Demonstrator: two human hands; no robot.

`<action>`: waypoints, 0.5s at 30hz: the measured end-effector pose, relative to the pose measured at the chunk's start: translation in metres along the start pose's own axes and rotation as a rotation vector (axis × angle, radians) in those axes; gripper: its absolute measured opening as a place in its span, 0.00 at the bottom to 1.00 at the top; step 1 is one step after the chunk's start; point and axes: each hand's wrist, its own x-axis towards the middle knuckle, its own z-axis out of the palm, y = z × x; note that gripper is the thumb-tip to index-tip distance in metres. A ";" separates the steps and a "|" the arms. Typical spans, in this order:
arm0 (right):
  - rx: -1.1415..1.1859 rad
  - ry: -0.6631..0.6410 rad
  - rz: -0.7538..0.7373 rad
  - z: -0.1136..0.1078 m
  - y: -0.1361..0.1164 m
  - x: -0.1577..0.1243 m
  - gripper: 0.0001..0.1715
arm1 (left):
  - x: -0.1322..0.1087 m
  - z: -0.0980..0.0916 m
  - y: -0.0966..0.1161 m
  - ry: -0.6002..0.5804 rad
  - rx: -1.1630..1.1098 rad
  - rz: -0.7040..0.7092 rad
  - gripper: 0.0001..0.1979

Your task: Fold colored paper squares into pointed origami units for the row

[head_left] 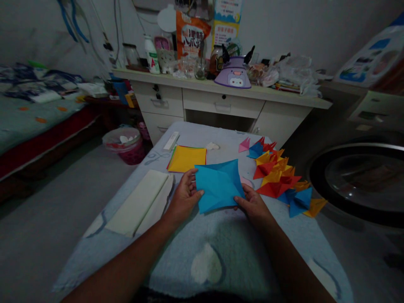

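A square sheet of blue origami paper [219,185], marked with faint creases, is held up over the cloth-covered table. My left hand [186,193] pinches its left edge, thumb on the near face. On the opposite edge my right hand [251,202] grips near the lower right corner, its fingers partly behind the sheet. Just beyond my left hand lies a stack of coloured paper [189,158] with a yellow sheet on top. To the right of my right hand stand several folded paper cranes [277,172] in red, yellow, orange, blue and pink.
A folded pale cloth or paper [139,202] lies at the table's left, with a small white box [171,141] beyond it. A crumpled white piece [212,145] sits behind the blue sheet. A cluttered desk [202,86], a bin [126,145] and a washing machine [356,126] surround the table.
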 end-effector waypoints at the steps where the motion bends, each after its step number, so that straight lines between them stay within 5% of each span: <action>1: 0.005 0.002 -0.003 0.000 0.001 0.000 0.24 | 0.000 0.001 0.001 0.023 -0.016 0.017 0.39; 4: 0.044 0.019 -0.009 -0.001 0.004 0.002 0.26 | -0.001 0.002 0.003 0.012 -0.072 -0.035 0.43; 9: 0.076 0.033 -0.012 0.001 0.006 0.003 0.28 | -0.004 0.003 0.003 -0.192 -0.155 -0.316 0.27; 15: 0.012 0.042 0.006 0.003 0.000 0.000 0.24 | -0.003 0.002 -0.005 -0.166 -0.159 -0.362 0.20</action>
